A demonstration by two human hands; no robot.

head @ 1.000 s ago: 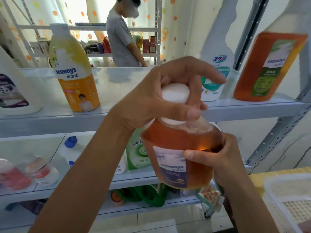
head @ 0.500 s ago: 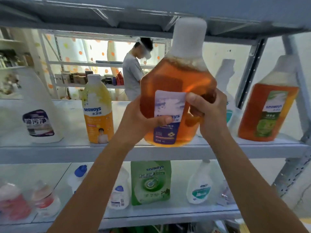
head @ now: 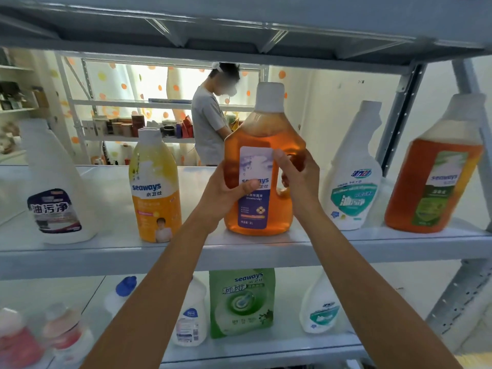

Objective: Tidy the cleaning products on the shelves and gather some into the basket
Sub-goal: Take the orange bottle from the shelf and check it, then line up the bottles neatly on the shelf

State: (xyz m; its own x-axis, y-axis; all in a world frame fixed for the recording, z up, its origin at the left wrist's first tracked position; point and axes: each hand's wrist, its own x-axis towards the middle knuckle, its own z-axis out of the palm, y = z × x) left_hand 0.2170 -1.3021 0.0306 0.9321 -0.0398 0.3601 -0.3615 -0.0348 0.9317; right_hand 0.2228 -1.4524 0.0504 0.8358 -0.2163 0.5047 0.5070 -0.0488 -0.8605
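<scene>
The clear plastic bottle of amber disinfectant with a white cap and a purple-and-white label (head: pixel 262 166) was seen upright on the grey metal upper shelf (head: pixel 80 251), its base resting near the front edge, between the yellow-and-orange bottle with a white cap (head: pixel 155 187) and the white spray bottle with a teal label (head: pixel 352 179). It was held from both sides: the left hand (head: pixel 226 193) was closed on its lower left side with the thumb laid across the label, and the right hand (head: pixel 298 177) was wrapped around the right side, where a moulded handle seemed to be, though the fingers (head: pixel 279 158) hid most of it.

The bottle was nearly full, so it was judged to be rather heavy, and the liquid would shift if it was tilted. The walls looked stiff and smooth, therefore possibly slippery. A hold at the handle, with support low on the body, was judged the safest; the cap was not considered a good place to lift. The basket was not visible.
</scene>
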